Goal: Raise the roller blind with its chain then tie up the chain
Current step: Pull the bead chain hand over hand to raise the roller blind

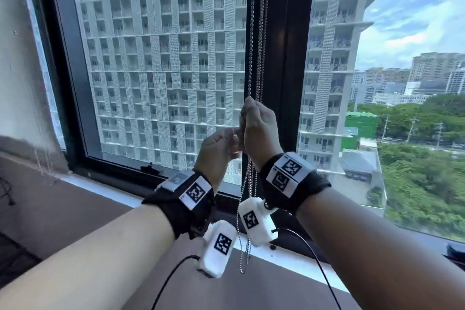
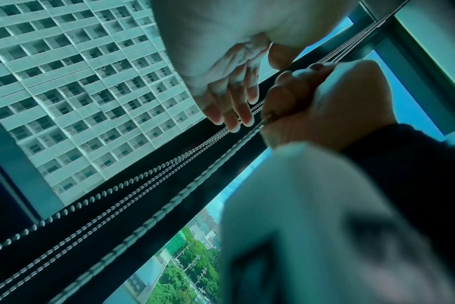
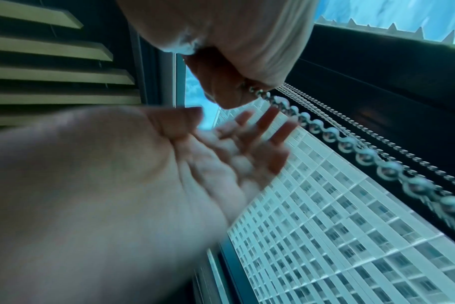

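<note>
Several strands of silver bead chain (image 1: 250,58) hang along the dark window mullion (image 1: 284,58); their lower loops dangle past the sill (image 1: 242,259). My right hand (image 1: 253,121) grips the chain in a fist at about mid-window height. My left hand (image 1: 226,138) is just left of it and slightly lower, fingers straight. In the left wrist view those fingers (image 2: 234,111) touch the chain strands (image 2: 122,185) beside the right fist (image 2: 312,98). The right wrist view shows the right hand (image 3: 221,82) pinching the chain (image 3: 346,144) and the left hand (image 3: 247,139) spread open, blurred. No roller blind is visible.
A white sill (image 1: 105,191) runs under the window, with a brown ledge (image 1: 75,221) in front of it. A black latch (image 1: 151,168) sits on the lower frame. A grey wall (image 1: 20,58) closes the left side. Black cables (image 1: 171,277) hang from my wrist cameras.
</note>
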The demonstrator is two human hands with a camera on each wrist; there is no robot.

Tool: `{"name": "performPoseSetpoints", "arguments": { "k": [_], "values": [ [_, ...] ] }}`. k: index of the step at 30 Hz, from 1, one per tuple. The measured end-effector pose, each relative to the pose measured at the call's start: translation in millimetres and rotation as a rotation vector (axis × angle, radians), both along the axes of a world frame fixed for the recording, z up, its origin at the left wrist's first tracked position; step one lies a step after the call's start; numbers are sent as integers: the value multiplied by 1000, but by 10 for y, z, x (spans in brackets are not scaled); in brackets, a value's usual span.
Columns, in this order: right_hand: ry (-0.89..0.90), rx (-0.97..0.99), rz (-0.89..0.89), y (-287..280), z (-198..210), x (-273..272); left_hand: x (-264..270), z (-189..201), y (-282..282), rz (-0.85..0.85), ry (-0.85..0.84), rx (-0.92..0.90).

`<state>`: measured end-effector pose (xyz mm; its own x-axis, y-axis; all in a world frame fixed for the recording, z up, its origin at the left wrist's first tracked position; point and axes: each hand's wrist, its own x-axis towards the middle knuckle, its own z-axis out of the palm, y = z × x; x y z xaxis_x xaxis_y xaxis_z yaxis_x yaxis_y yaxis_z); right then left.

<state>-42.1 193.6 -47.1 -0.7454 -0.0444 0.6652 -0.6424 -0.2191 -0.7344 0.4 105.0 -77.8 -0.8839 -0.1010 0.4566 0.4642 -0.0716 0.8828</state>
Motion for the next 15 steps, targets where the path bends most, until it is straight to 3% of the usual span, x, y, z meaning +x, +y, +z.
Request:
{"name": "performPoseSetpoints", "arguments": {
  "k": [9,15],
  "values": [
    [-27,22,-43,-1,-444,-65,-99,542,141,-58,108,42],
    [-56,82,-47,49,-720,23,-201,538,195,-52,96,25]
  ]
}}
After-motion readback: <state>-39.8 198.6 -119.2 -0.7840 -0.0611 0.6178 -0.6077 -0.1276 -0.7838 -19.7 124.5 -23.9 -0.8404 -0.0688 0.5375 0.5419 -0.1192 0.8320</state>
